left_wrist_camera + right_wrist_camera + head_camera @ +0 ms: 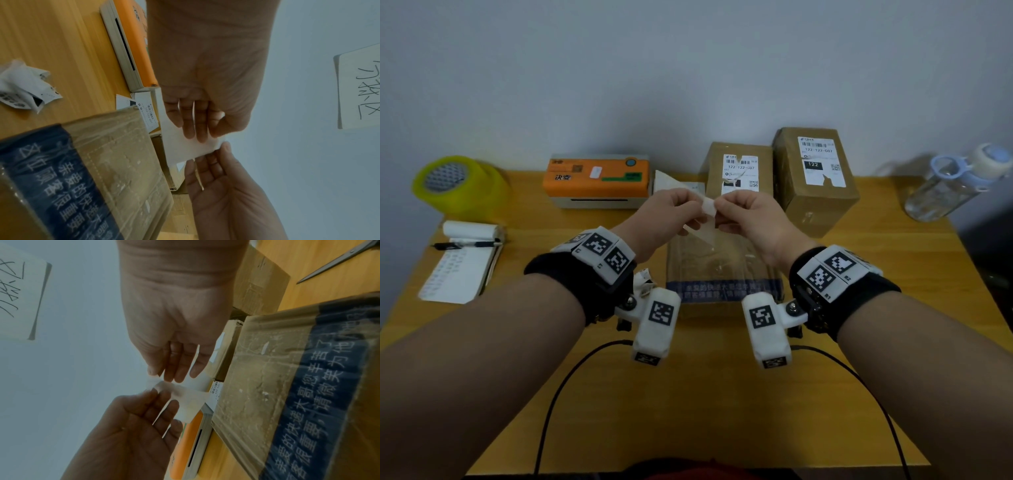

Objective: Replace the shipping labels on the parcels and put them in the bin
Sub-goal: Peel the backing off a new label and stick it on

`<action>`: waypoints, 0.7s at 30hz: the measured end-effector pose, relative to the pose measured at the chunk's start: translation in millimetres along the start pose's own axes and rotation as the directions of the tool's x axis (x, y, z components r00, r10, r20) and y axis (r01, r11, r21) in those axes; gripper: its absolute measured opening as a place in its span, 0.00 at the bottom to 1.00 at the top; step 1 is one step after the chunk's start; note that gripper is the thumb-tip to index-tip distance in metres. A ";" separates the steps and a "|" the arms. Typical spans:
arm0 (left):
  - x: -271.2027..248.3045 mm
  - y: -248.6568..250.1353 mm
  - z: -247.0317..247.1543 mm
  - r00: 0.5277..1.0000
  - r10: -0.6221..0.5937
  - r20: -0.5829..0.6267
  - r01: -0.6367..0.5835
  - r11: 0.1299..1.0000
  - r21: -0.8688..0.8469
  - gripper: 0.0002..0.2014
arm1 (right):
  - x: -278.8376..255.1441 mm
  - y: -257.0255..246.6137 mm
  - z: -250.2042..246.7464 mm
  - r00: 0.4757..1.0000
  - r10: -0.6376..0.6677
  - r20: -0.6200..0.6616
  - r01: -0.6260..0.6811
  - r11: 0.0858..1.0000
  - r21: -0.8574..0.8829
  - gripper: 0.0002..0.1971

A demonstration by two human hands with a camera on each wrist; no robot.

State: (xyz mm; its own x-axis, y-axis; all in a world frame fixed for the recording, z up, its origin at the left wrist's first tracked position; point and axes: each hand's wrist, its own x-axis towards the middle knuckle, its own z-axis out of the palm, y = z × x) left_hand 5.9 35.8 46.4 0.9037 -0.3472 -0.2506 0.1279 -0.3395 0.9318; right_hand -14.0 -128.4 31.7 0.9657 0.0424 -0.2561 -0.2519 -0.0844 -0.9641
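Note:
Both hands hold a white label sheet [707, 208] in the air above a taped brown parcel [722, 270] with a blue printed band. My left hand [693, 205] pinches the sheet's left side; my right hand [722, 209] pinches a corner that curls away from it. The left wrist view shows the label [185, 146] between the left fingers [191, 123] and the right hand [224, 178]. In the right wrist view the label [185, 391] lies between the right fingers [176, 368] and the left hand [133, 426]. Two more parcels [739, 168] [816, 171] stand behind, with partly torn labels.
An orange label printer [597, 178] sits at the back left, with printed labels [148, 110] beside it. A crumpled old label [24, 86] lies near my left wrist. Yellow tape roll [458, 185], notepad with pen [462, 260], water bottle [955, 181], scissors [339, 261].

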 end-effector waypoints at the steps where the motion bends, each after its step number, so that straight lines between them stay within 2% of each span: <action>1: -0.3 0.8 1.0 1.000 0.001 0.009 -0.001 1.000 -0.010 0.08 | 0.1 -0.6 -0.1 1.000 -0.003 0.003 0.003 1.000 0.004 0.06; 3: -0.6 1.0 2.0 0.999 0.030 0.024 -0.030 0.999 0.029 0.12 | 0.4 -1.3 -0.1 1.000 -0.012 0.010 0.012 1.000 0.005 0.08; 6: -0.7 0.2 1.2 0.997 0.081 0.022 -0.082 0.993 0.080 0.07 | 0.2 -3.6 -0.4 0.999 -0.021 0.029 0.021 1.000 0.014 0.08; 14: 2.2 6.8 -3.3 0.989 0.065 0.134 -0.078 0.993 0.093 0.10 | -1.4 -11.4 -11.5 0.996 0.048 0.076 -0.054 0.996 0.073 0.06; 18: 1.7 4.7 -0.5 0.996 0.045 0.079 -0.049 0.998 0.040 0.12 | -5.0 -9.4 -9.7 0.996 0.053 0.073 -0.066 0.982 0.179 0.11; 21: -0.6 2.6 -0.3 0.998 0.039 0.059 -0.039 0.999 -0.003 0.13 | -7.4 -4.3 -8.1 0.996 0.048 0.075 -0.056 0.992 0.111 0.14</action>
State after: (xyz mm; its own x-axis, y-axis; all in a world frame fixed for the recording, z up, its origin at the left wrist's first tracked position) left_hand 5.8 35.4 49.1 0.8823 -0.4109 -0.2294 0.0942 -0.3234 0.9416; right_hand -19.5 -136.4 38.3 0.9450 0.1132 -0.3067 -0.3112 0.0241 -0.9500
